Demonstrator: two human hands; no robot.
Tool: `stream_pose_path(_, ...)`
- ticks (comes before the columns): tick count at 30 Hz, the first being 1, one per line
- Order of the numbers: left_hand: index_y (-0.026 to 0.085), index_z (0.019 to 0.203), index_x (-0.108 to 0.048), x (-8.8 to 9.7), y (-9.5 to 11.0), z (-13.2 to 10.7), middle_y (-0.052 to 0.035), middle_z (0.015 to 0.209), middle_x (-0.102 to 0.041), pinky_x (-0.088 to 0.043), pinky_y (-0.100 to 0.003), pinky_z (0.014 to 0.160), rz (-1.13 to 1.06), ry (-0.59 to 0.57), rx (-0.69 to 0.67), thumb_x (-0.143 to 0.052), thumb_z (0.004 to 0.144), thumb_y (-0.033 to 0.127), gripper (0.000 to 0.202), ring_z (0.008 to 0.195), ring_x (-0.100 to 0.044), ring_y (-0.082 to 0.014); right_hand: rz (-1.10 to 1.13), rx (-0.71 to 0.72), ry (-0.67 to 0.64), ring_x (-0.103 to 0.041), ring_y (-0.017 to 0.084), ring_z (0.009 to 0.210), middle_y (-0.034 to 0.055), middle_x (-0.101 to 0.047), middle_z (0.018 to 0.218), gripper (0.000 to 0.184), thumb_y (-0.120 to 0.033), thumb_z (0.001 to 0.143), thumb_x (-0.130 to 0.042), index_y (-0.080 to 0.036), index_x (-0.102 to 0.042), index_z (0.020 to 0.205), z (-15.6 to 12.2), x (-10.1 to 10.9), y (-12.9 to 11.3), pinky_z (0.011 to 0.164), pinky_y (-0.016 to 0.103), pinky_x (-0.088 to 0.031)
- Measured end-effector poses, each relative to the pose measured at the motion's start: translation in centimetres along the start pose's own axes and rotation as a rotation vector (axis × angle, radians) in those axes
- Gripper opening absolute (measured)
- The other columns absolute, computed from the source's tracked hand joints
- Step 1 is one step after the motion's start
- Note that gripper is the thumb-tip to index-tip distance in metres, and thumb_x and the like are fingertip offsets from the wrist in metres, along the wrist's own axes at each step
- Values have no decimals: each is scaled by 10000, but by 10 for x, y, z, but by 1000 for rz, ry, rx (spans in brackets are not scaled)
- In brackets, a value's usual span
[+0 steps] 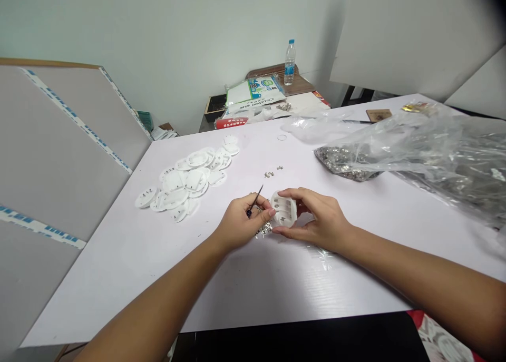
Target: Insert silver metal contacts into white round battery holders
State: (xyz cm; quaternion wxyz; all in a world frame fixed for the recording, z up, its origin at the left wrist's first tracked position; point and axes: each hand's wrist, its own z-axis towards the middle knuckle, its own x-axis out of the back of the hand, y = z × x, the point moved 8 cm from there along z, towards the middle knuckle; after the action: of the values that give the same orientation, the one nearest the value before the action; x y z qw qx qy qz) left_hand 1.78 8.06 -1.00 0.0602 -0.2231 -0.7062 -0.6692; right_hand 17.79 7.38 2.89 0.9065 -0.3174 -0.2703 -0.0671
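Observation:
My right hand (316,217) holds a round white plastic battery case (285,210) by its edges, thumb below and fingers above. Inside the case are slots with small metal contacts. My left hand (247,217) is closed around a thin dark pointed tool (258,194), its tip pointing up and away. The left thumb meets the near-left rim of the case; whether a small part is pinched there I cannot tell. Small metal contact pieces (264,229) lie in a pile under the left fingers, partly hidden by them. A few more metal pieces (269,174) lie beyond the hands.
Many white round cases (176,182) are heaped at the left of the white table (138,267). Clear plastic bags (427,146) of metal parts cover the right side. A water bottle (290,64) stands at the back. Grey panels (51,140) border the left edge.

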Motion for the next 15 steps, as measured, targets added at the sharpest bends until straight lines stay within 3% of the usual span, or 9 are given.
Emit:
stream_pose_path(5,193,918,-621,1,-1,-2,62,516,-358,-276,-220,502,60,-28,8,-611,879,459,269,498,-307,-87,-11,3,-3,-595,106,646,63,-668,978,641,-422,735,-814,-184,-525,1256,0,0,1,594,240,-567)
stream_pose_path(15,172,873,-588,-3,3,1,65,538,-401,-275,-206,500,-34,-79,-44,-642,869,404,238,494,-317,-71,59,-15,-29,-611,97,634,53,-665,986,645,-403,724,-826,-192,-525,1255,-1,-1,0,589,234,-575)
